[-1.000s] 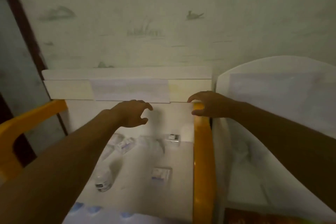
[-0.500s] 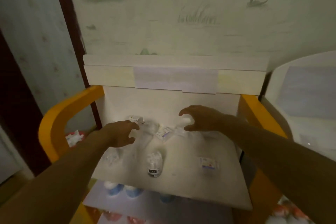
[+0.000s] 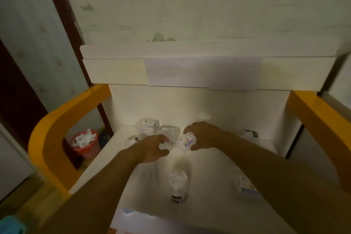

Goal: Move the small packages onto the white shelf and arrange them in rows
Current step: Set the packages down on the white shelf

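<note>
Small packages lie on the white shelf [image 3: 209, 180] between orange side rails. My right hand [image 3: 203, 135] is closed around a small white package with a coloured label [image 3: 185, 141], tilted. My left hand [image 3: 153, 147] curls over a clear-wrapped package [image 3: 164, 146] next to it; whether it grips is unclear. At the back left stand a labelled package [image 3: 148, 126] and a second wrapped one [image 3: 171, 132]. A small clear bottle [image 3: 177, 184] lies at the front centre. Another small box [image 3: 247, 186] lies front right, one more package [image 3: 250, 134] at the back right.
A white upper shelf with a paper sheet taped on its front [image 3: 203, 71] overhangs the back. Orange rails [image 3: 51, 138] flank both sides. A red basket with white scraps [image 3: 86, 143] sits on the floor at left. A papered wall is behind.
Both hands have come down from the upper shelf edge to the packages at the back of the lower shelf. My right hand has closed on the labelled package. The camera has tilted down.
</note>
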A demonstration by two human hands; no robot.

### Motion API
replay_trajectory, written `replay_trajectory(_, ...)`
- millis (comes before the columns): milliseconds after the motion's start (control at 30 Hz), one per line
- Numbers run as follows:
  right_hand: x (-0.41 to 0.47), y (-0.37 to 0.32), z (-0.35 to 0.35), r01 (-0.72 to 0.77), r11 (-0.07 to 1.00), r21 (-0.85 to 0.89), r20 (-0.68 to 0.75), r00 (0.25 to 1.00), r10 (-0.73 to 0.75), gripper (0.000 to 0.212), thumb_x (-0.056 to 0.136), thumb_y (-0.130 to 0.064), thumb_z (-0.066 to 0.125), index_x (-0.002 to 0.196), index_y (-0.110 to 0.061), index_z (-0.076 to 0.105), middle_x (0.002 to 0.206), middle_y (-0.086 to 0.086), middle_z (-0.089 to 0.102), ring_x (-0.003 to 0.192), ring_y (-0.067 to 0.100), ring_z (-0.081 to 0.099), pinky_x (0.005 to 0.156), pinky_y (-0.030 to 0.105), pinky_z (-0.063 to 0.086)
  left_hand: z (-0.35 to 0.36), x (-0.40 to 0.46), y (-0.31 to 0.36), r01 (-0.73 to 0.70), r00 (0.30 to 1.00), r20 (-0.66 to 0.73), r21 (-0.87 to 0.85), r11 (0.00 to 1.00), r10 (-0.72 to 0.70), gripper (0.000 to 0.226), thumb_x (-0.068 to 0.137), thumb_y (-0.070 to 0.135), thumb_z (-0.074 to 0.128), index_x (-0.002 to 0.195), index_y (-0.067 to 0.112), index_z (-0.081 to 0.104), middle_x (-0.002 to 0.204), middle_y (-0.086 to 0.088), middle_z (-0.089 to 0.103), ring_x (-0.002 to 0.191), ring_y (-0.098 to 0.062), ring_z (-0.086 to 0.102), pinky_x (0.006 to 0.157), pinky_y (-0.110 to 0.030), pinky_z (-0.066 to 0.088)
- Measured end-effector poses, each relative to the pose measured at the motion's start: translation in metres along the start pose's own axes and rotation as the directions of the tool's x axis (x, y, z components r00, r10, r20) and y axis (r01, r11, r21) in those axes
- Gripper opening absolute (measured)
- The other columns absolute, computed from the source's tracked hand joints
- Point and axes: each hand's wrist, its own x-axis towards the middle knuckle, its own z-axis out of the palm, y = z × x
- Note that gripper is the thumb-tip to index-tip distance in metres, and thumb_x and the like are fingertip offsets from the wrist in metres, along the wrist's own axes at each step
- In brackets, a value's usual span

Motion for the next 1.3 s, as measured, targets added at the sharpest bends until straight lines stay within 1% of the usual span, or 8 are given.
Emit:
replay_trajectory(100,0.029,0.013,0.023,-0.035,0.994,0.105,0.033,0.999,0.032,0.065,0.074,-0.035,0.077,0.132,-0.025,0.050,0.130,0.004,0.055,0.115,0.025,0.055,0.095,0.036,0.047,0.015,0.029,-0.002,0.031,0.999,0.013,0.044,0.999,-0.032,0.053,0.090,0.034,0.061,0.139,0.025,0.041,0.146,-0.002,0.043,0.128,-0.021,0.046,0.105,-0.030,0.039)
replay_trajectory(200,0.052,0.023,0.044,-0.036,0.985,0.171,0.044,0.999,0.029,0.066,0.067,-0.045,0.081,0.125,-0.027,0.055,0.124,0.001,0.057,0.107,0.021,0.056,0.090,0.032,0.048,0.021,0.053,-0.005,0.059,0.997,0.037,0.109,0.992,-0.063,0.058,0.088,0.037,0.063,0.140,0.025,0.039,0.147,-0.005,0.038,0.127,-0.025,0.047,0.105,-0.036,0.041)
replay_trajectory(333,0.071,0.024,0.052,-0.002,0.990,0.138,0.017,1.000,-0.001,0.064,0.064,-0.056,0.078,0.117,-0.027,0.057,0.114,-0.003,0.057,0.103,0.017,0.055,0.088,0.033,0.048,0.019,0.072,-0.012,0.050,0.992,0.100,0.193,0.980,-0.071,0.071,0.085,0.040,0.067,0.144,0.026,0.032,0.151,-0.009,0.028,0.129,-0.029,0.045,0.105,-0.039,0.043)
replay_trajectory(500,0.085,0.015,0.050,0.060,0.997,0.046,0.147,0.987,-0.066,0.063,0.060,-0.052,0.081,0.114,-0.028,0.059,0.112,-0.002,0.061,0.101,0.019,0.058,0.086,0.035,0.051,0.018,0.081,-0.018,0.011,0.980,0.189,0.249,0.968,-0.060,0.072,0.080,0.034,0.072,0.142,0.029,0.035,0.150,-0.004,0.030,0.127,-0.028,0.047,0.102,-0.037,0.045)
replay_trajectory(800,0.088,0.008,0.032,-0.065,0.994,0.083,0.139,0.989,0.053,0.070,0.057,-0.050,0.084,0.117,-0.028,0.056,0.119,0.000,0.057,0.106,0.022,0.058,0.086,0.035,0.051,-0.032,0.071,-0.019,-0.146,0.965,0.227,0.055,0.988,0.130,0.058,0.086,0.027,0.066,0.139,0.025,0.042,0.129,0.002,0.052,0.099,-0.011,0.050,0.089,-0.024,0.042)
replay_trajectory(1000,0.045,-0.012,-0.007,-0.179,0.983,0.047,0.061,0.982,0.176,0.086,0.070,-0.054,0.076,0.139,-0.032,0.031,0.135,0.004,0.046,0.119,0.031,0.049,0.096,0.041,0.045,-0.061,0.058,-0.021,-0.251,0.960,0.127,0.002,0.968,0.249,0.059,0.085,0.040,0.065,0.139,0.036,0.042,0.137,0.007,0.049,0.105,-0.008,0.049,0.096,-0.023,0.041)
replay_trajectory(1100,0.013,-0.021,-0.032,-0.252,0.968,0.019,0.040,0.967,0.251,0.083,0.070,-0.055,0.075,0.138,-0.034,0.033,0.134,0.002,0.046,0.117,0.029,0.048,0.096,0.042,0.045,-0.075,0.049,-0.002,-0.383,0.918,0.116,0.014,0.924,0.379,0.050,0.089,0.036,0.062,0.136,0.036,0.047,0.134,0.011,0.050,0.108,-0.005,0.048,0.096,-0.020,0.039)
replay_trajectory(1300,-0.067,-0.021,-0.066,-0.383,0.922,-0.059,-0.056,0.923,0.380,0.081,0.070,-0.048,0.077,0.137,-0.034,0.035,0.138,0.002,0.043,0.119,0.029,0.046,0.095,0.040,0.044,-0.098,0.033,0.057,-0.549,0.835,0.103,0.105,0.829,0.540,0.049,0.087,0.034,0.063,0.134,0.035,0.050,0.140,0.006,0.049,0.105,-0.007,0.044,0.104,-0.033,0.041)
